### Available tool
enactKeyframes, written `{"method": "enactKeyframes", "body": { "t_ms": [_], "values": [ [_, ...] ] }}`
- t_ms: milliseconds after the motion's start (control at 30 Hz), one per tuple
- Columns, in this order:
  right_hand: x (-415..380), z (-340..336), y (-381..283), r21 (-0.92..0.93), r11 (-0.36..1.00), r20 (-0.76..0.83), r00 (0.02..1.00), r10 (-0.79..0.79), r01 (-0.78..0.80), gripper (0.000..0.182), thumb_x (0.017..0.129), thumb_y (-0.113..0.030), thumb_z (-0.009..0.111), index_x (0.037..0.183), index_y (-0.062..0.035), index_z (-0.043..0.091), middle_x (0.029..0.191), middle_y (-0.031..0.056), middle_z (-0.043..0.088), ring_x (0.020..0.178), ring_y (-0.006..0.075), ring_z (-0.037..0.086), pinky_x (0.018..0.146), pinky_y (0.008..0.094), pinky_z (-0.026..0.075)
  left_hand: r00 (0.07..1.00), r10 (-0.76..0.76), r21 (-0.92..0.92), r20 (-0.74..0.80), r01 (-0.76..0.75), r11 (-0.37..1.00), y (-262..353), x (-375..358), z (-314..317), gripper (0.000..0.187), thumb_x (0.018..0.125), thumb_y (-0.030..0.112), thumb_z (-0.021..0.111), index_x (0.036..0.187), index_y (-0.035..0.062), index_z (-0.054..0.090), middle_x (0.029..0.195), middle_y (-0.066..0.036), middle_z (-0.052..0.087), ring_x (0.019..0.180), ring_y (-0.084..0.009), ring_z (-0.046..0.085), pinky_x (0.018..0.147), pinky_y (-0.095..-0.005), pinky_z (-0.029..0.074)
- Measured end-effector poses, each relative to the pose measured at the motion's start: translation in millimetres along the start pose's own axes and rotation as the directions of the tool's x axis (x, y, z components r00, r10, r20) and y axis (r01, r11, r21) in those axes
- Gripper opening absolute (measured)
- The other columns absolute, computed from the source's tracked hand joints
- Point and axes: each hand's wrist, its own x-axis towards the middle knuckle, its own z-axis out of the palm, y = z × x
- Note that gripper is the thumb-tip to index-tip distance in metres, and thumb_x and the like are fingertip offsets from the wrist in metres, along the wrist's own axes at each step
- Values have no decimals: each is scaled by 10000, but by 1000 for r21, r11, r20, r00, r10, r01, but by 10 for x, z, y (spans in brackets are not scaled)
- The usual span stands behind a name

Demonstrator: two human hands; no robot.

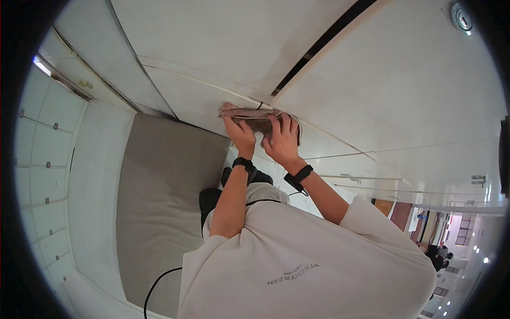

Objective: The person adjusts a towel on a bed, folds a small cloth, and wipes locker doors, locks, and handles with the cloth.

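Observation:
A brownish-grey cloth (pixel 260 123), folded and creased, lies against the edge of a white panel (pixel 191 87) at the centre of the head view. My left hand (pixel 240 135) grips its left end, with the fingertips partly covered by the fabric. On the cloth's right part rests my right hand (pixel 284 139), its fingers bent over the fabric and pressing it. Both wrists wear black bands. A short dark cord (pixel 260 105) shows just above the cloth. What lies beneath the cloth is hidden.
A dark slot (pixel 319 50) parts two white panels, one with a round lock (pixel 462 20). A grey mat (pixel 170 207) lies at left, beside white locker doors (pixel 50 165). A black cable (pixel 151 290) hangs at lower left. People (pixel 440 256) are far off at right.

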Motion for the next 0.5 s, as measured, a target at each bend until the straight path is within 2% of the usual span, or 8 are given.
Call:
{"method": "enactKeyframes", "body": {
  "t_ms": [33, 133, 233, 267, 367, 467, 500],
  "values": [
    [7, -4, 0, -8, 1000, -2, 1000, 4, -4, 691, 719, -156, 684, 1359, -38, 451, 1333, 274, 396, 1192, 500, 375, 1030, 600, 345, 995, -78, -31, 56, 80, 996, -12, -23, -34, 381, 919, 126, 484, 1234, -88, 465, 1174, -299, 535, 1085, -450, 524, 958, -497, 400],
    [-34, 5, -15, -9, 1000, 1, 1000, 11, -11, 681, 710, -173, 683, 1337, -33, 456, 1332, 275, 396, 1193, 499, 364, 1029, 601, 338, 995, 47, -119, 90, -36, 992, 4, -121, -23, 345, 927, 159, 498, 1193, -61, 498, 1077, -265, 582, 991, -434, 562, 922, -476, 429],
    [4, 23, 16, 5, 1000, -21, 1000, 3, -3, 671, 708, -178, 678, 1321, -14, 460, 1332, 277, 401, 1193, 493, 369, 1034, 595, 334, 996, -23, -187, 81, 38, 982, 131, -178, -29, 282, 863, 109, 503, 1095, -51, 503, 1018, -273, 548, 944, -466, 534, 875, -502, 425],
    [13, 4, -3, 3, 1000, -30, 1000, 1, -1, 673, 707, -177, 677, 1320, -1, 462, 1336, 276, 406, 1195, 491, 379, 1040, 591, 335, 993, -51, -197, 105, 71, 978, 197, -156, -57, 267, 834, 91, 501, 1064, -45, 498, 1029, -273, 527, 962, -463, 520, 898, -506, 417],
    [59, -53, -19, 11, 1000, -27, 1000, -7, 7, 659, 715, -183, 653, 1308, 35, 463, 1337, 282, 414, 1195, 490, 390, 1051, 583, 331, 975, 221, -171, -32, -223, 960, 392, 11, -14, 288, 806, 72, 503, 1069, -44, 498, 1068, -270, 517, 1011, -472, 492, 918, -536, 393],
    [16, -44, 9, 10, 1000, -9, 1000, -19, 19, 644, 721, -184, 621, 1293, 65, 460, 1327, 293, 421, 1189, 492, 392, 1054, 580, 329, 949, 315, -148, 14, -309, 939, 535, 96, -64, 305, 785, 60, 510, 1073, -38, 535, 1107, -260, 520, 1064, -479, 465, 931, -561, 379],
    [18, -36, 32, 5, 1000, -7, 1000, -29, 29, 641, 722, -182, 610, 1289, 75, 458, 1322, 297, 423, 1186, 493, 393, 1054, 579, 330, 922, 384, -91, 51, -378, 921, 535, 111, -76, 308, 787, 62, 518, 1077, -33, 553, 1118, -253, 527, 1073, -475, 464, 934, -561, 382]
  ]
}}
